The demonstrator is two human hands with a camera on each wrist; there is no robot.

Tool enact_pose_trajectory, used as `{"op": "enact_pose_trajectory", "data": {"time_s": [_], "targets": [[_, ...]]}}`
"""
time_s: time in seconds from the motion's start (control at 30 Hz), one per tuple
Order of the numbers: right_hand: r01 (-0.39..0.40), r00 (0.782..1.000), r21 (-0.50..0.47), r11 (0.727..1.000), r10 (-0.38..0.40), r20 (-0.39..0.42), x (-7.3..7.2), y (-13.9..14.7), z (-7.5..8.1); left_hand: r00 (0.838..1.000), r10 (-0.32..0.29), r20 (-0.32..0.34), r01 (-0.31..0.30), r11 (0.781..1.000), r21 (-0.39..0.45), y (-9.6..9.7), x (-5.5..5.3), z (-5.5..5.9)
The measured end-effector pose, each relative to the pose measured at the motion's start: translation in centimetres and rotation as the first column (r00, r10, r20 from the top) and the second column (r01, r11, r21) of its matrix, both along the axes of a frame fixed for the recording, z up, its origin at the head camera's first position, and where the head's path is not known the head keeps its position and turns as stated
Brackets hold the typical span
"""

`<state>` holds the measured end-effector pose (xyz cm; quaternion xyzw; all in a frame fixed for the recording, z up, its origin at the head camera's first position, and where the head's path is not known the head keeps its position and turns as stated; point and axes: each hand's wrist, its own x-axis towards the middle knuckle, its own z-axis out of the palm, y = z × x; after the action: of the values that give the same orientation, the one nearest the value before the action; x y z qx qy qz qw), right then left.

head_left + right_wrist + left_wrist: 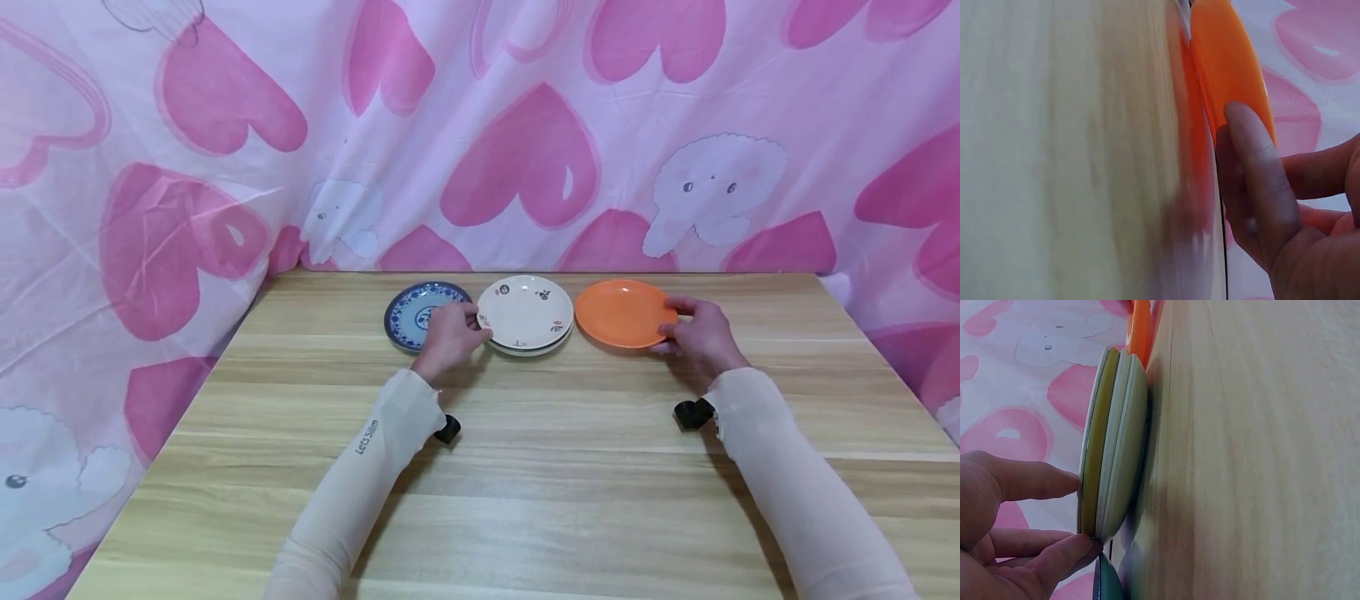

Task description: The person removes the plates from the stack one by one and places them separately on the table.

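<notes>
A stack of plates stands mid-row near the table's back edge; its top white plate (pixel 525 310) carries small dark motifs. In the left wrist view a yellow plate (pixel 1099 444) shows beneath the top one, with pale plates (pixel 1124 450) lower down. My left hand (pixel 452 333) pinches the stack's left rim between thumb and fingers; how many plates it grips is unclear. On the right, my right hand (pixel 703 335) holds the right rim of an orange plate (pixel 621 313), thumb low against its side in the right wrist view. Partly behind my left hand lies a blue-patterned plate (pixel 408 321).
The wooden table (pixel 540 483) extends from the plates toward me. A pink curtain (pixel 517 150) with hearts hangs right behind the table's back edge and along the left side. Black wrist mounts (pixel 693 414) sit under both sleeves.
</notes>
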<state>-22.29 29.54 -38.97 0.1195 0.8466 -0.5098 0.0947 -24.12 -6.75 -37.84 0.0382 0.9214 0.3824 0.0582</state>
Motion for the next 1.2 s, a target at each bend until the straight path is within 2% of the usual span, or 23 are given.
{"op": "enact_pose_trajectory", "data": {"time_s": [0.2,0.33,0.57,0.97,1.2], "targets": [[-0.044,0.999,0.024,0.999,0.044,0.031,-0.29,0.01,0.33,1.000,0.019,0.024,-0.019,1.000,0.003,0.15,-0.01,0.01],[-0.066,0.997,0.033,0.997,0.065,0.046,-0.33,0.09,0.49,1.000,0.010,0.009,-0.010,1.000,-0.006,0.15,-0.04,-0.13],[-0.076,0.996,0.057,0.995,0.073,0.041,-0.49,0.23,0.34,1.000,0.007,-0.022,-0.007,1.000,-0.004,0.20,0.01,-0.13],[-0.093,0.994,0.116,0.989,0.085,0.071,-0.93,-0.03,0.33,1.000,0.017,-0.015,-0.016,1.000,0.015,0.05,0.13,-0.10],[-0.100,0.993,0.134,0.986,0.091,0.075,-0.81,0.15,0.37,1.000,0.019,-0.009,-0.020,1.000,-0.021,0.24,0.09,-0.07]]}}
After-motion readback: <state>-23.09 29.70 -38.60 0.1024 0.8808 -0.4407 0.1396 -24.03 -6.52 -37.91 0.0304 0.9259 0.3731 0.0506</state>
